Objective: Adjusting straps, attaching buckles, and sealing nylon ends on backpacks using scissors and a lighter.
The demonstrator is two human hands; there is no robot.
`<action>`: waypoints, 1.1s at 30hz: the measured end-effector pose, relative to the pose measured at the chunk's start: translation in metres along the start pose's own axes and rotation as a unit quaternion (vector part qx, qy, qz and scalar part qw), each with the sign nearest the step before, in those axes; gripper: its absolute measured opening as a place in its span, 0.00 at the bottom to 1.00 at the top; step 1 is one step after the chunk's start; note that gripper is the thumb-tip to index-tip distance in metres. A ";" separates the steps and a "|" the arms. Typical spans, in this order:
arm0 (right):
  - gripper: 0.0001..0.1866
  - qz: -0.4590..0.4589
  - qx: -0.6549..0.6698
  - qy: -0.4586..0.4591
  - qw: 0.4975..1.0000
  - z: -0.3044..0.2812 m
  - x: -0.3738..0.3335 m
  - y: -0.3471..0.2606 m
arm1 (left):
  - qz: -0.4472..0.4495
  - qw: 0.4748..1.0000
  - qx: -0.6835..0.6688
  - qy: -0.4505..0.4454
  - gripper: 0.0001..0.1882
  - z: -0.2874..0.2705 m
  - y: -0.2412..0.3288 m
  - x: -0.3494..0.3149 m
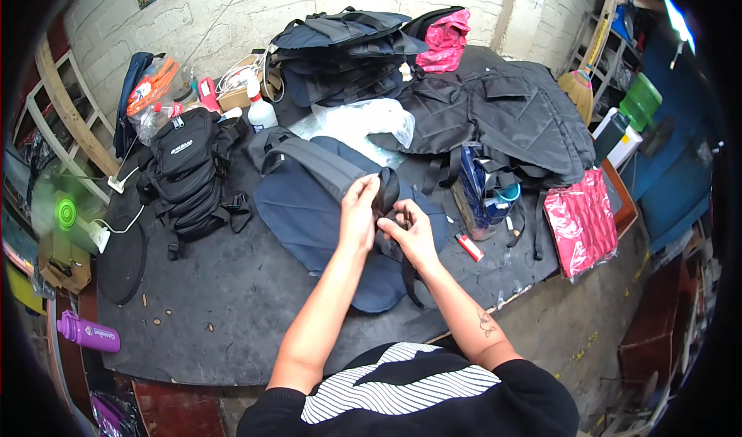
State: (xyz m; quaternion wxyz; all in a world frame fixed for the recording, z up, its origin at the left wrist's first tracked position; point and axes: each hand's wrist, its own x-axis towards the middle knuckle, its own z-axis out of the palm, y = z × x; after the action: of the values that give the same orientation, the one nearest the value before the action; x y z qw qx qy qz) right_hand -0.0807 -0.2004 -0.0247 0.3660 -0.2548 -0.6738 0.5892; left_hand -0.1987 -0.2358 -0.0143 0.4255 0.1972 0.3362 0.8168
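Observation:
A dark navy backpack piece (297,217) with a padded grey shoulder strap (321,163) lies flat on the table before me. Above its right half, my left hand (359,214) is closed on a black webbing strap (389,187), which loops up past the fingertips. My right hand (413,238) pinches the same webbing just to the right and lower, its fingertips close to the left ones. Something small and dark shows between the right fingers, too small to name. A loose end of webbing hangs down beside my right wrist.
On the left lies a black backpack (184,166); behind it stands a white spray bottle (261,112). Stacked dark bag pieces (340,51) fill the back, more black panels (502,112) the right. A red lighter (469,247) and pink wrapped package (581,224) lie rightward; a purple bottle (89,333) sits left.

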 end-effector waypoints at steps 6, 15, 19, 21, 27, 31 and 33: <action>0.20 0.018 0.005 -0.062 0.998 -0.008 -0.003 -0.018 | 0.049 0.693 0.719 -0.023 0.24 0.022 0.100 -0.049; 0.18 0.018 0.041 -0.125 0.991 0.005 0.000 -0.034 | 0.371 0.555 0.671 -0.324 0.19 0.049 0.138 -0.039; 0.20 0.040 0.048 -0.114 0.991 -0.001 -0.002 -0.044 | 0.138 0.489 0.786 -0.351 0.12 0.046 0.137 -0.020; 0.19 0.022 0.021 -0.118 0.993 0.003 0.000 -0.041 | 0.190 0.524 0.749 -0.359 0.10 0.033 0.133 -0.013; 0.16 -0.021 0.011 -0.113 0.993 0.006 -0.007 -0.039 | 0.035 0.624 0.696 -0.355 0.12 0.013 0.133 -0.010; 0.13 0.012 0.070 -0.116 0.991 0.006 -0.009 -0.025 | 0.195 0.596 0.682 -0.376 0.11 -0.006 0.116 -0.026; 0.14 0.045 0.100 -0.115 0.987 0.002 -0.003 -0.015 | 0.307 0.494 0.697 -0.420 0.06 -0.008 0.106 -0.034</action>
State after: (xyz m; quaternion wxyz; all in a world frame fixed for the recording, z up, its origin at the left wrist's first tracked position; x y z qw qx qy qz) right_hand -0.0790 -0.2062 -0.0109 0.2831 -0.1774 -0.6367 0.6950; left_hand -0.2439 -0.3109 0.0555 -0.0372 0.8399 0.4961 0.2169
